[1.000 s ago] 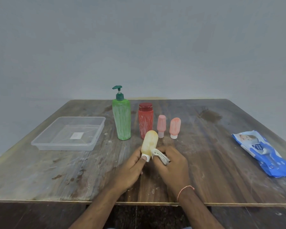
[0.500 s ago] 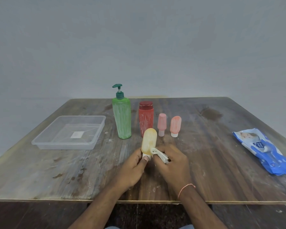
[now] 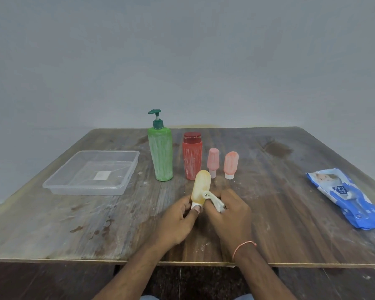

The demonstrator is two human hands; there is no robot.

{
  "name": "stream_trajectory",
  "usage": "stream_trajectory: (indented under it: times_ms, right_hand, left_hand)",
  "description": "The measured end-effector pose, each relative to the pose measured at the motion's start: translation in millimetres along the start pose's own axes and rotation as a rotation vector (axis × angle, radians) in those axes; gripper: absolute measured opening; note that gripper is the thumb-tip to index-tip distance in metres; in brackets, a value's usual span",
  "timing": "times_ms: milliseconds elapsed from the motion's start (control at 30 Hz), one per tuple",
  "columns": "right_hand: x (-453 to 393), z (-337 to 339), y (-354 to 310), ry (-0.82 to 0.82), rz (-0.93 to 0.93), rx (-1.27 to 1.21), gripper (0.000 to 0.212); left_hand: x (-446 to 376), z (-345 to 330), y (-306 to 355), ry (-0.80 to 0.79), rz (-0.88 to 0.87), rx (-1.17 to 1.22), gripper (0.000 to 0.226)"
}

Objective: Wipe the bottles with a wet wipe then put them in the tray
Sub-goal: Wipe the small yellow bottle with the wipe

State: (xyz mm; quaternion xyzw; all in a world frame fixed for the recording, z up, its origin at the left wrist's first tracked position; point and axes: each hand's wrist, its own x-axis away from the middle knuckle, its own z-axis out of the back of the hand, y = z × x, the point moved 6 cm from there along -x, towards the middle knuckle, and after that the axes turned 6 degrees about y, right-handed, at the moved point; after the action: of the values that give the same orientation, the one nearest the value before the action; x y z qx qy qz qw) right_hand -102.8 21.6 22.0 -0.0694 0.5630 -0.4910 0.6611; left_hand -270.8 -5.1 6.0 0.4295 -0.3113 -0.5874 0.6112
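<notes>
Beyond the clear tray (image 3: 91, 173), over the wooden table (image 3: 290, 213), the small yellow bottle (image 3: 201, 187) is standing cap-down, looking light and smooth, possibly slippery. The left hand (image 3: 175, 221) is pinching its white cap, the surest hold, while the right hand (image 3: 230, 211) is curling around a crumpled wet wipe (image 3: 213, 200) pressed against its side.

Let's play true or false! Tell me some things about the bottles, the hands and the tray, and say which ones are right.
1. The left hand holds the yellow squeeze bottle by its white cap end. True.
2. The right hand holds a crumpled white wet wipe. True.
3. The clear plastic tray has two bottles in it. False: no bottle is in it.
4. The green pump bottle lies on its side. False: it stands upright.
5. The blue wipes packet lies at the table's right. True.
</notes>
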Motion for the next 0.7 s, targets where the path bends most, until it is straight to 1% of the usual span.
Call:
stream_trajectory:
  times_ms: [67, 133, 200, 233, 333, 367, 433, 467, 533, 567, 633, 700]
  right_hand:
    - [-1.0, -0.6, -1.8, -0.012, 0.025, -0.035, 0.013]
    - [1.7, -3.7, -8.1, -0.088, 0.092, -0.107, 0.007]
    - [5.0, -6.6, -12.5, -0.139, 0.163, -0.115, 0.014]
    - [4.9, -7.0, -12.2, -0.130, 0.172, -0.110, 0.016]
    - [1.6, -2.5, -5.6, -0.029, 0.093, -0.065, 0.010]
    - [0.7, -1.6, -2.6, -0.014, 0.052, -0.044, 0.014]
    - [1.7, -3.0, -3.4, -0.052, 0.047, -0.061, 0.014]
    - [2.9, -4.1, -6.2, -0.086, 0.079, -0.096, 0.011]
    - [4.7, -5.5, -11.0, -0.128, 0.134, -0.150, 0.017]
    - [4.7, -5.3, -12.4, -0.116, 0.141, -0.144, 0.019]
    - [3.5, -3.0, -9.3, -0.060, 0.106, -0.097, 0.011]
    - [2.4, -1.7, -6.2, -0.031, 0.055, -0.086, 0.014]
  left_hand:
    - [0.3, -0.3, 0.1, 0.007, -0.002, 0.011, 0.030]
    - [-0.9, 1.0, -2.0, 0.015, 0.011, 0.024, 0.033]
    - [-1.7, 2.4, -3.7, 0.018, 0.008, 0.017, 0.038]
    - [-1.7, 2.1, -4.1, 0.017, 0.003, 0.018, 0.039]
    - [-5.0, 2.7, -8.9, 0.045, 0.039, 0.077, 0.041]
    - [-5.8, 3.1, -10.7, 0.056, 0.053, 0.088, 0.040]
    - [-6.0, 3.1, -11.3, 0.057, 0.060, 0.088, 0.040]
    - [-6.3, 3.2, -11.8, 0.055, 0.061, 0.084, 0.042]
    - [-6.3, 1.4, -11.7, 0.040, 0.046, 0.064, 0.044]
    - [-5.9, 1.1, -10.4, 0.040, 0.043, 0.057, 0.044]
    - [-6.9, 1.3, -10.4, 0.055, 0.047, 0.068, 0.045]
    - [-7.2, 1.9, -11.0, 0.065, 0.050, 0.080, 0.047]
